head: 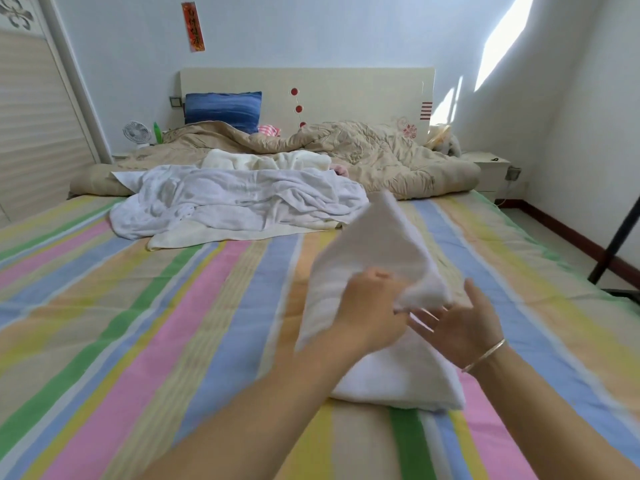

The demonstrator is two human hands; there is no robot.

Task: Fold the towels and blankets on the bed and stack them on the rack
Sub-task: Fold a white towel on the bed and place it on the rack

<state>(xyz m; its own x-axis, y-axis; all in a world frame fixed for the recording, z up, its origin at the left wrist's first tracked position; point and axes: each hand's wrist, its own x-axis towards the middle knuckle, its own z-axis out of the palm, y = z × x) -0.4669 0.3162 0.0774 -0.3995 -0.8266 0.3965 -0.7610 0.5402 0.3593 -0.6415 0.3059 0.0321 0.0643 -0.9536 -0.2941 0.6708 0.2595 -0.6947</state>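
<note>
A white towel [377, 244] is partly lifted off the striped bed sheet [145, 323], its lower end resting on the bed near me. My left hand [369, 306] grips a bunched part of it near the middle. My right hand [460, 327], a thin bangle on its wrist, is spread open just right of that bunch, fingers pointing left beneath the cloth. Further up the bed lies a crumpled heap of white towels [235, 199] with a cream towel [266, 161] behind it.
A beige quilt [377, 157] is bunched at the head of the bed below the headboard [346, 95], with a blue pillow [223, 107]. A black rack leg [616, 244] stands on the floor at right. A nightstand [491, 171] sits by the right wall.
</note>
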